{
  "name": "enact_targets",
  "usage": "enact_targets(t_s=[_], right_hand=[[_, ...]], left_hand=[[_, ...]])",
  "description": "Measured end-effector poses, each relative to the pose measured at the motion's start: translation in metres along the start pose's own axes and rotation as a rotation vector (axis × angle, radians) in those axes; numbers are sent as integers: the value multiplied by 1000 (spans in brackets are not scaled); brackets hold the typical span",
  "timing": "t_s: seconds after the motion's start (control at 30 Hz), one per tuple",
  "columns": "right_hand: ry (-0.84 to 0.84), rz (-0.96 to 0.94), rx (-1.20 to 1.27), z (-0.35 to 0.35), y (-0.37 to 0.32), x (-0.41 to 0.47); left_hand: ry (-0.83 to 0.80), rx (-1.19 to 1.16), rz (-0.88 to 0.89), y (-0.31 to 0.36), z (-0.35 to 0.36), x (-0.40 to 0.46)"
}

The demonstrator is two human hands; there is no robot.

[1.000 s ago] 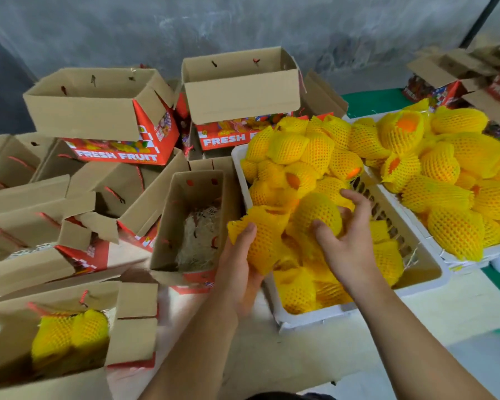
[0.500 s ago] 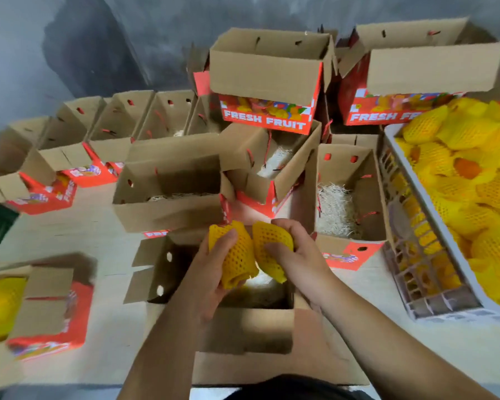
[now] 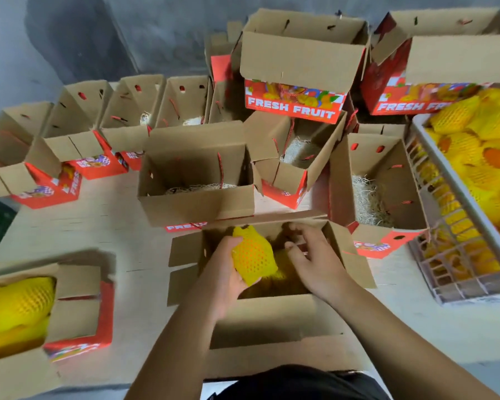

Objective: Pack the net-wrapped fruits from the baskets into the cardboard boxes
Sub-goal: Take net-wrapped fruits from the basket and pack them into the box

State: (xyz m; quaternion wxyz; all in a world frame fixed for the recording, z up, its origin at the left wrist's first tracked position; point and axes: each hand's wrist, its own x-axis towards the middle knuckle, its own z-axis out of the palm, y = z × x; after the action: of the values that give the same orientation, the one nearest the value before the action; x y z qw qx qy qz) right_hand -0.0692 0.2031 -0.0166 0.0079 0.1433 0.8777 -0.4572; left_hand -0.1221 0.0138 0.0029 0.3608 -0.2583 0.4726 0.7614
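Fruit in hand: we are holding one net-wrapped fruit (image 3: 253, 255) over the open box (image 3: 355, 255) nearest us, at 6 o'clock on the worktop (image 3: 98, 226).
Left hand: our left hand (image 3: 224, 272) is cupping the fruit from below and from 9 o'clock, fingers curled round its yellow foam net.
Right hand: our right hand (image 3: 309, 255) is reaching into the same box at 3 o'clock of the fruit, fingers loosely bent; we cannot tell whether they are gripping anything, though a second yellow fruit (image 3: 286, 275) is lying just under them.
Handling: we are judging the fruit as fairly light and firm, the net as soft, springy and grippy. It is looking bruisable, so we are favouring a broad grip round the middle, not the loose net end.
Basket: the white basket (image 3: 456, 174) piled with fruits is sitting at 3 o'clock.
Other boxes: empty boxes with straw padding are standing at 12 o'clock; a filled box (image 3: 78, 307) is lying at 9 o'clock.
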Motion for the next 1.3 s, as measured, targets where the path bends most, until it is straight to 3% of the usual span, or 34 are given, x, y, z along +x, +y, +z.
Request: enact_targets(t_s=[0.1, 0.2, 0.27, 0.37, 0.4, 0.47, 0.5, 0.57, 0.6, 0.67, 0.73, 0.83, 0.93, 1.03, 1.13, 1.2, 1.3], right_hand=[[-249, 149, 428, 4, -17, -12], [-237, 140, 616, 6, -23, -12], [-179, 109, 631, 4, -24, -9], [-116, 173, 636, 3, -20, -2], [-125, 238, 663, 4, -18, 0], [-159, 363, 725, 9, -14, 2], [-180, 387, 723, 11, -13, 3], [-228, 343, 629, 13, -15, 4], [-263, 304, 565, 13, -18, 5], [-357, 233, 452, 17, -23, 9], [-513, 158, 265, 25, -27, 14], [-817, 41, -234, 46, -30, 24], [-929, 64, -387, 59, -27, 31], [-789, 33, -422, 51, -21, 38], [-615, 31, -761, 37, 3, 45], [-711, 127, -998, 34, 13, 41], [-798, 157, -1109, 43, 19, 39]], left_hand=[[-100, 48, -62, -3, 14, 0], [-154, 162, -60, 6, 20, -1], [-120, 349, 114, 17, 7, 3], [87, 1043, 695, 21, -27, 15], [130, 1140, 810, 19, -34, 18], [63, 1166, 822, 11, -34, 17], [-24, 1116, 736, 7, -32, 15], [-142, 999, 584, -1, -30, 12], [-141, 1060, 594, -4, -33, 13], [-4, 1340, 750, -3, -40, 13], [137, 1306, 921, 1, -47, 15], [162, 1137, 933, 8, -52, 16], [130, 1338, 1013, 9, -54, 13], [56, 1818, 896, 6, -47, 7], [20, 2241, 640, 6, -32, 12], [-78, 2353, 452, 10, -23, 21], [-205, 2318, 203, 7, -13, 36]])
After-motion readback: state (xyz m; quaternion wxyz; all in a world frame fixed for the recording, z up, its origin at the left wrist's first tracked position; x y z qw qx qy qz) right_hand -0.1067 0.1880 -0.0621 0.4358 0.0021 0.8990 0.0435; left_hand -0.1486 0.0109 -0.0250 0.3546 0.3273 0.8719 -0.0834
